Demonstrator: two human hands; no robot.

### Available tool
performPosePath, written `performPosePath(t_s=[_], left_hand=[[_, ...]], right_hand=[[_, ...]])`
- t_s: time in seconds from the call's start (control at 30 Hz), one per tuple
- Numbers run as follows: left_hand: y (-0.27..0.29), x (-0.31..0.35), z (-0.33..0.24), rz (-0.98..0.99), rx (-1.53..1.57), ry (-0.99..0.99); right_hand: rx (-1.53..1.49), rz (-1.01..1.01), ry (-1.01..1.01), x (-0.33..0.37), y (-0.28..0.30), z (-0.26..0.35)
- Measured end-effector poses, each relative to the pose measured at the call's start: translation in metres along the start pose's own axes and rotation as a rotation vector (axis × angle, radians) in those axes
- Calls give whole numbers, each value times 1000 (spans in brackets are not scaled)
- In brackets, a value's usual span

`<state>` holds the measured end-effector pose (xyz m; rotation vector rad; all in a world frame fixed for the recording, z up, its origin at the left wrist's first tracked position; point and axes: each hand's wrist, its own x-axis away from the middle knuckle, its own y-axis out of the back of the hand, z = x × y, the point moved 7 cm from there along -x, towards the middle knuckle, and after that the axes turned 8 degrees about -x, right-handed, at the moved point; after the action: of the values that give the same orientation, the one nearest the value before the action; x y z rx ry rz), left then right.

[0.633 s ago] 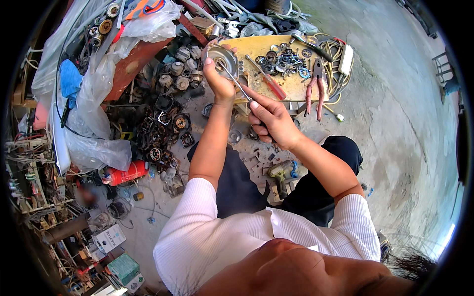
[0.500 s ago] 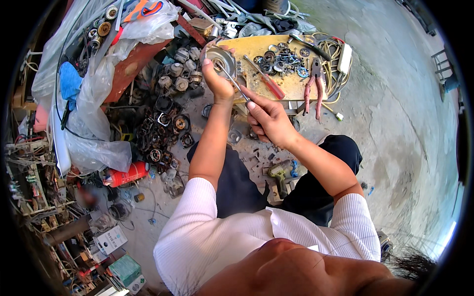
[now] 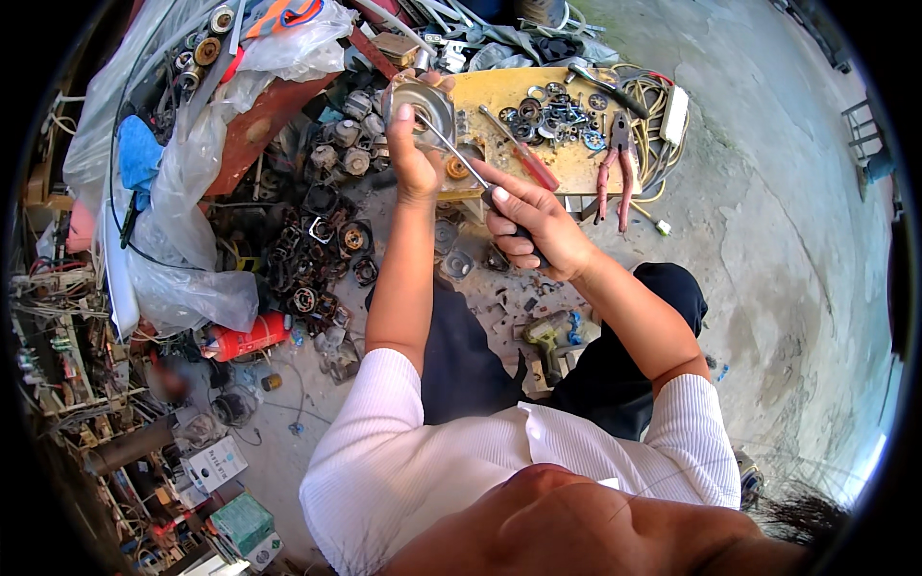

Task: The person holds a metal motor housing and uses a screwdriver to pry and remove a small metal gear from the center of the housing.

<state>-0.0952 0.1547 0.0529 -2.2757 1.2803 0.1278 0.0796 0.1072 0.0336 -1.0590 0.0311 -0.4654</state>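
Observation:
My left hand [image 3: 415,165] grips a round, shallow metal housing [image 3: 421,96], with the thumb along its near side and fingertips showing at the far rim. In my right hand [image 3: 543,228] is a screwdriver [image 3: 453,152], held by its dark handle. Its shaft slants up and left, and the tip reaches into the housing; the exact contact point is too small to tell. Both hands are just off the left part of a small yellow worktop [image 3: 490,84]. A copper-coloured round part [image 3: 457,168] shows beside the left wrist.
On the worktop lie loose rings and small metal parts [image 3: 552,120], a red-handled screwdriver [image 3: 534,165], pliers [image 3: 619,168] and a hammer [image 3: 615,94]. A power strip [image 3: 674,115] with coiled cable adjoins it. Scrap motor parts [image 3: 322,230] pile up left; a green power tool [image 3: 545,346] is between my legs.
The housing has shifted slightly up and left and turned a little. My right hand has moved slightly down and right, and more of the screwdriver's dark handle now shows.

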Motion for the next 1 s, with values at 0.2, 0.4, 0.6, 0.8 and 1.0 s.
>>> performPosePath(t_s=[0.2,0.4,0.6,0.8,1.0], left_hand=[[0,4,10,-36,48,58],[6,2,30,-86,-15,68],[16,-4,42,-120,-74,50],[11,0,34,-93,-259,-13],[3,10,20,-132,-565,-30]], right_hand=[[-35,23,-11,-3,4,-6],[134,-96,21,-2,11,-3],[423,-144,191,-6,17,1],[680,-175,295,-4,25,5],[1303,-268,615,-1,32,10]])
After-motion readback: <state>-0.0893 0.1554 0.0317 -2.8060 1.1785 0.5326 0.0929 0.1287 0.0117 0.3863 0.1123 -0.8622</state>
